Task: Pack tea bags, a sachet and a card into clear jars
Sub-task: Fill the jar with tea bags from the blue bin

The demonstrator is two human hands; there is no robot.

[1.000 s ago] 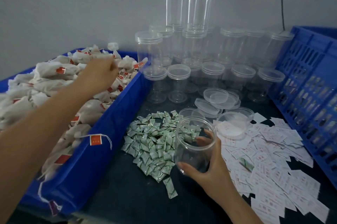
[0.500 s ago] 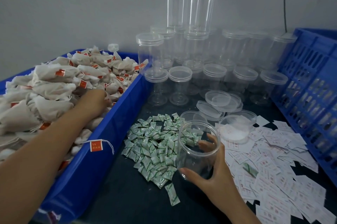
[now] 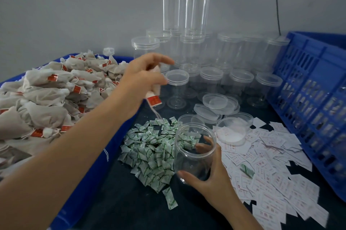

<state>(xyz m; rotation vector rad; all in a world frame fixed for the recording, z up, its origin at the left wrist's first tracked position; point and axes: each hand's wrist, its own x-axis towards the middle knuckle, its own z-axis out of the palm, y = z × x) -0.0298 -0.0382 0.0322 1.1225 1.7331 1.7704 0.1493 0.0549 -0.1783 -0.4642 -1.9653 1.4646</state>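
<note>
My right hand [image 3: 211,179] grips an open, empty clear jar [image 3: 193,152], tilted on the dark table. My left hand [image 3: 142,78] is raised above the table between the bin and the jars, holding a tea bag [image 3: 156,87] whose red tag [image 3: 153,100] and string dangle below the fingers. A heap of beige tea bags [image 3: 48,98] fills the blue bin [image 3: 89,179] at left. Green-and-white sachets [image 3: 151,151] lie piled left of the jar. White cards [image 3: 267,169] are spread at right.
Stacked lidded clear jars [image 3: 213,78] stand against the grey wall at the back. Loose lids [image 3: 215,106] lie in front of them. A blue slotted crate [image 3: 309,106] walls off the right side.
My left hand came out of the tea bag heap and moved up and right with a tea bag. My right hand keeps its hold on the jar.
</note>
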